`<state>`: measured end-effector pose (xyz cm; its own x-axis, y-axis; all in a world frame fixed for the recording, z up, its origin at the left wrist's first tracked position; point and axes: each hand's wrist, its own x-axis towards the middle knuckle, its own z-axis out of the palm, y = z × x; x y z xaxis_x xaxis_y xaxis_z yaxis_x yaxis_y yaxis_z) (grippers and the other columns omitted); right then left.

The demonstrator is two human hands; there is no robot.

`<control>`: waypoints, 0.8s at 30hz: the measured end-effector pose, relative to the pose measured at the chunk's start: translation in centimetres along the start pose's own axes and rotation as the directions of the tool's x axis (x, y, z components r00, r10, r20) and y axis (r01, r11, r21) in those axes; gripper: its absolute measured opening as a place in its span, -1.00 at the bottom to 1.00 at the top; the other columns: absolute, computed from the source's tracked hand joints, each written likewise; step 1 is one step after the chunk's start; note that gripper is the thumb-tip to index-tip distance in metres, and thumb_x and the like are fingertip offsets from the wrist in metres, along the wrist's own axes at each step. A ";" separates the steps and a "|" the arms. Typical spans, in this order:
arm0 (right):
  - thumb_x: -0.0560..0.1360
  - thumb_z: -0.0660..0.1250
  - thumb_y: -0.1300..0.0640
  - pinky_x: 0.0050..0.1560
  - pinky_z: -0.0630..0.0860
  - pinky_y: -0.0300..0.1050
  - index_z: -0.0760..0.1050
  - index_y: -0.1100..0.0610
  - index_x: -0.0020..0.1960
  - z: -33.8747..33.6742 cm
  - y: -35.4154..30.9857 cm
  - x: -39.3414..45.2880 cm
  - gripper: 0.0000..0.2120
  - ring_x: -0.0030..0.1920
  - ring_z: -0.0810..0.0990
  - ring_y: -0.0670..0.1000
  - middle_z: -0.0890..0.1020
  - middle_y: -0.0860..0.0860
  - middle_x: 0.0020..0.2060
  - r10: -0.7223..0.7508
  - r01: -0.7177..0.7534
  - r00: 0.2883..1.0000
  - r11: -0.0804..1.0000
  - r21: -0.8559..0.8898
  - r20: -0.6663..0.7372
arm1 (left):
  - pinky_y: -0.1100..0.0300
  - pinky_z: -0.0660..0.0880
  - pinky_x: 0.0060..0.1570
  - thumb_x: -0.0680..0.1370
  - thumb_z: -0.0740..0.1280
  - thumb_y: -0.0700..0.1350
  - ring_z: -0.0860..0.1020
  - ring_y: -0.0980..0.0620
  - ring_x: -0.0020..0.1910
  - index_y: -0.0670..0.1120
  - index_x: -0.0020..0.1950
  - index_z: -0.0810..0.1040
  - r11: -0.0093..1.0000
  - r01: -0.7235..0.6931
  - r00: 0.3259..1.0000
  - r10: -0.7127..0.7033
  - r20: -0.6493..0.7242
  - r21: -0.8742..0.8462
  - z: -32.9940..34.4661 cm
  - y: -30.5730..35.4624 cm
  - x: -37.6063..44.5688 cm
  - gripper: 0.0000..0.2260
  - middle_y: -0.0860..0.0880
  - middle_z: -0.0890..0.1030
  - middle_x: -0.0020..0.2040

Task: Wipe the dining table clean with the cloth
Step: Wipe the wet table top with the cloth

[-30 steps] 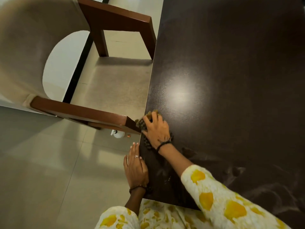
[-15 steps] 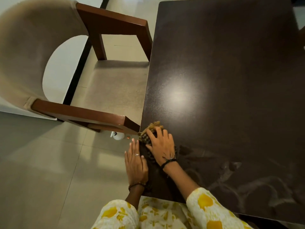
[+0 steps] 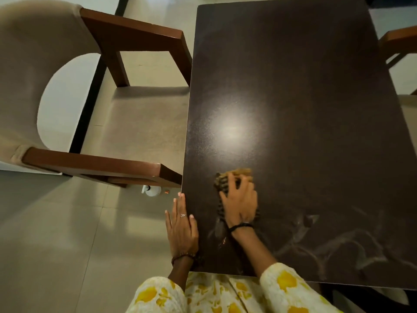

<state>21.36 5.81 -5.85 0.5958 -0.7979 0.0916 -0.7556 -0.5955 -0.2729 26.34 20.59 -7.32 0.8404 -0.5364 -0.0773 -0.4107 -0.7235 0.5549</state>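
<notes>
cloth (image 3: 228,178) pressed on table (image 3: 304,98) under right hand (image 3: 240,203).

The right hand (image 3: 240,203) pressed a brown cloth (image 3: 228,180) on the dark dining table (image 3: 304,98); the left hand (image 3: 181,227) lay flat along its edge.

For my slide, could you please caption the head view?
Right hand presses a brown cloth on the dark dining table; left hand rests flat at its edge.
</notes>
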 end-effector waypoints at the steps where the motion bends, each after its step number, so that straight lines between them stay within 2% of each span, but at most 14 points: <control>1: 0.11 0.58 -0.06 -0.33 0.49 -0.07 0.47 0.08 0.13 0.7 -1.6 0.0 -0.36 -0.22 0.54 0.16 0.57 0.17 -0.06 -0.058 0.058 0.998 0.998 0.021 0.007 | 0.05 -0.10 0.42 0.51 -0.03 -0.04 0.04 0.13 0.44 -0.07 0.49 0.02 1.000 0.001 1.000 -0.001 -0.001 -0.001 0.0 0.0 0.0 -0.46 0.00 0.16 0.46; 5: 0.19 0.52 -0.15 -0.27 0.48 -0.14 0.55 0.04 0.07 2.4 -6.0 2.0 -0.48 -0.21 0.55 0.08 0.59 0.08 -0.07 -0.222 0.224 0.974 0.973 0.053 -0.032 | 0.00 -0.07 0.41 0.49 -0.02 -0.03 0.08 0.07 0.43 -0.07 0.47 0.00 1.000 -0.004 1.000 0.004 -0.006 0.005 -0.1 0.2 0.1 -0.46 -0.06 0.20 0.45; 9: 0.15 0.54 -0.14 -0.25 0.48 -0.14 0.60 0.02 0.02 2.5 -6.6 4.6 -0.51 -0.22 0.56 0.06 0.61 0.07 -0.09 -0.250 0.253 0.967 0.965 0.076 -0.041 | -0.01 -0.07 0.41 0.50 -0.03 0.01 0.10 0.05 0.44 -0.03 0.47 -0.02 0.999 0.003 1.000 -0.004 0.003 0.042 0.0 0.1 0.1 -0.46 -0.08 0.20 0.46; 11: 0.14 0.56 -0.09 -0.25 0.49 -0.11 0.59 0.06 0.04 1.8 -4.7 5.9 -0.48 -0.20 0.57 0.11 0.60 0.12 -0.08 -0.185 0.187 0.982 0.977 0.107 -0.030 | -0.01 -0.09 0.41 0.50 -0.03 0.05 0.10 0.04 0.44 -0.02 0.48 -0.03 0.999 0.006 1.000 -0.007 0.015 0.053 0.0 0.3 0.1 -0.45 -0.07 0.20 0.47; 14: 0.24 0.54 0.01 -0.20 0.49 0.02 0.54 0.14 0.13 -0.2 1.4 7.5 -0.49 -0.13 0.54 0.24 0.55 0.24 0.01 -0.001 0.001 1.000 0.993 0.120 -0.001 | -0.02 -0.09 0.41 0.51 -0.03 0.08 0.14 -0.03 0.44 -0.02 0.48 -0.03 0.998 0.015 1.000 -0.017 0.025 0.067 0.0 0.3 0.2 -0.45 -0.09 0.21 0.46; 17: 0.30 0.50 0.05 -0.18 0.48 0.07 0.50 0.18 0.18 -2.9 9.2 7.9 -0.50 -0.11 0.51 0.30 0.50 0.29 0.05 0.227 -0.226 0.972 0.974 0.027 -0.063 | -0.07 -0.06 0.41 0.52 -0.03 0.10 0.17 -0.07 0.43 -0.03 0.48 -0.02 0.997 0.022 0.999 -0.024 0.029 0.079 0.1 0.2 0.3 -0.45 -0.12 0.24 0.45; 19: 0.37 0.45 0.06 -0.09 0.45 0.12 0.45 0.19 0.24 -4.2 12.9 7.6 -0.51 -0.02 0.47 0.32 0.45 0.30 0.12 0.344 -0.345 0.937 0.939 -0.006 -0.062 | -0.09 -0.04 0.41 0.52 -0.03 0.10 0.18 -0.08 0.43 -0.05 0.49 0.01 0.997 0.021 0.999 -0.023 0.025 0.081 0.2 0.2 0.3 -0.44 -0.13 0.25 0.45; 21: 0.41 0.41 0.06 -0.03 0.43 0.14 0.42 0.19 0.27 -4.9 14.2 7.3 -0.52 0.04 0.45 0.32 0.41 0.30 0.17 0.408 -0.410 0.910 0.912 -0.026 -0.074 | -0.09 -0.04 0.41 0.52 -0.03 0.10 0.19 -0.09 0.43 -0.07 0.49 0.02 0.996 0.022 1.000 -0.023 0.020 0.084 0.2 0.2 0.3 -0.43 -0.14 0.25 0.44; 24: 0.36 0.47 0.09 -0.12 0.46 0.09 0.46 0.21 0.20 -4.5 12.5 6.6 -0.53 -0.03 0.49 0.31 0.46 0.31 0.10 0.435 -0.436 0.896 0.900 0.011 -0.091 | -0.08 -0.05 0.40 0.52 -0.03 0.09 0.17 -0.09 0.43 -0.08 0.49 0.02 0.995 0.017 1.000 -0.018 0.010 0.100 0.3 0.1 0.3 -0.43 -0.14 0.25 0.45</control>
<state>14.61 -7.29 -4.30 0.1799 -0.9824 0.0499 -0.9369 -0.1866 -0.2956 26.40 20.23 -7.57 0.8440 -0.5277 -0.0959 -0.4296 -0.7722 0.4681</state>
